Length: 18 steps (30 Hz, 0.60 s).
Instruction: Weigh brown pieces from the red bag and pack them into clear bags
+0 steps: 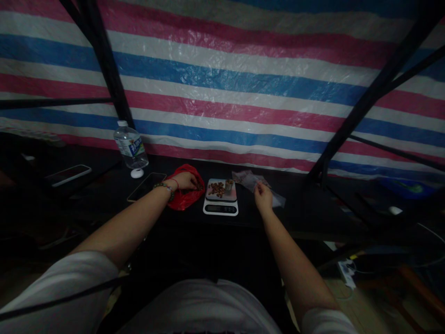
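Note:
A small white kitchen scale (221, 203) stands on the dark table, with brown nut-like pieces (216, 188) and a small cup (229, 185) on its platform. My left hand (187, 181) reaches into a red plastic bag (183, 198) left of the scale, fingers curled inside it; what they hold is hidden. My right hand (263, 195) is right of the scale, fingers pinched on the edge of a clear plastic bag (251, 180) lying on the table.
A water bottle (130, 146) stands at the back left with a small white object (136, 173) before it. Two phones (146, 186) (68, 175) lie left of the red bag. A striped tarp (222, 79) hangs behind. A power strip (346, 271) lies at lower right.

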### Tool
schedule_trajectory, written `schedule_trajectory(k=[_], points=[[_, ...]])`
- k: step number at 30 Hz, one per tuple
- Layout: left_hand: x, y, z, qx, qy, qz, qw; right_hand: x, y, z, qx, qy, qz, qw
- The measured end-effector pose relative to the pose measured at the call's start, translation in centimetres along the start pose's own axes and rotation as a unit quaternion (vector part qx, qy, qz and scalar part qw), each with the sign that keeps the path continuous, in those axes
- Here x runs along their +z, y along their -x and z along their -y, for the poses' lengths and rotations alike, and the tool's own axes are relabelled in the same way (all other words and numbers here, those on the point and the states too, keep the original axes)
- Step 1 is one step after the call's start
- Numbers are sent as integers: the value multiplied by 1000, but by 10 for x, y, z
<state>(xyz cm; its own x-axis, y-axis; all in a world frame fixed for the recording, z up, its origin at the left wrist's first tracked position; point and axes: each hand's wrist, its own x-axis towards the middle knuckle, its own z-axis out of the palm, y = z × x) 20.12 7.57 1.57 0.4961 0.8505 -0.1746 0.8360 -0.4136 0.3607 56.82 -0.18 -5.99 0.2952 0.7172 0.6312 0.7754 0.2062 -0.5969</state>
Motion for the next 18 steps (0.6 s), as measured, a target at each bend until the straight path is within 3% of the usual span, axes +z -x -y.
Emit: schedule_trajectory(k=[11,18], points=[[-8,6,-5,-28,20,6,999,0,-1,-1,3,-14,10,1000],[-14,11,2,-36,73,-23,996,1,-2,-3,9,-20,12,1000]])
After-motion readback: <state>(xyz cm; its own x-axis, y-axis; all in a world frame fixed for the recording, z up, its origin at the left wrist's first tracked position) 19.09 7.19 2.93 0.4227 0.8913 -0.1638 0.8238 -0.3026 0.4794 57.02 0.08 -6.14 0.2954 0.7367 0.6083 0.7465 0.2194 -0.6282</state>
